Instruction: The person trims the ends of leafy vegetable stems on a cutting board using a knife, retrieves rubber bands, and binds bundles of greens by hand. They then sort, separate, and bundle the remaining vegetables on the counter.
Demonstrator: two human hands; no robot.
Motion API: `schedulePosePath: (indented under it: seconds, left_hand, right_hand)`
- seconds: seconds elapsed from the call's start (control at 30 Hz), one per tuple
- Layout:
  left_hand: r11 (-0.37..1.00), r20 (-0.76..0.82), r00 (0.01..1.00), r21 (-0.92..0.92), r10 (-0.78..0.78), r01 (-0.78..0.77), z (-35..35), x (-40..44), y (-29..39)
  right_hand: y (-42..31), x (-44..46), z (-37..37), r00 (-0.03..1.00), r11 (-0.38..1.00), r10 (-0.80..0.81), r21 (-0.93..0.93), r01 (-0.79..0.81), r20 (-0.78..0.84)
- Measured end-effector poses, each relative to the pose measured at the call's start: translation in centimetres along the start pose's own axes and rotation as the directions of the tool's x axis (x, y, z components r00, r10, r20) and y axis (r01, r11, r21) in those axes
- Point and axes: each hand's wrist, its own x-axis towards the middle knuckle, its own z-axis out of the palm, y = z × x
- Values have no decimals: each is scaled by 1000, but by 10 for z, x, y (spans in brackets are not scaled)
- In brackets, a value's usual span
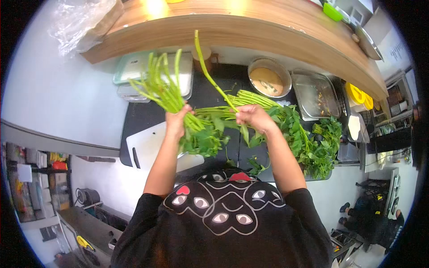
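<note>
My left hand (pixel 177 120) is wrapped round a thick bunch of green stems (pixel 163 85), whose ends point up and whose leaves hang below the fist. Between the fingers of my right hand (pixel 254 117) is a single long stem (pixel 206 71), its bare end rising up and to the left, with leaves below the fingers. More leafy stems (pixel 254 99) lie behind and beside my right hand. A large heap of leafy greens (pixel 308 147) covers the right part of the black table (pixel 136 116).
A white cutting board (pixel 147 142) lies at the left. Along the back stand lidded containers (pixel 134 69), a round pan (pixel 268 80) and a clear tray (pixel 316 96). A wooden shelf (pixel 232 29) overhangs them. Another person (pixel 371 223) is at the far lower right.
</note>
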Motion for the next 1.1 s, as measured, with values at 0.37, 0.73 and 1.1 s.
schedulePosePath:
  seconds: [0.37,0.73,1.1]
  left_hand:
    - [988,174,985,-148,-6,32,29,-16,-21]
    - [984,295,955,-158,-33,83,23,-17,-4]
    - [989,351,932,-76,-94,129,0,-14,-2]
  right_hand:
    - [14,-1,92,829,470,-559,-830,300,-17]
    - [-7,25,90,812,760,-579,-406,508,-68]
    - [-33,52,75,702,408,-711,-832,376,-32]
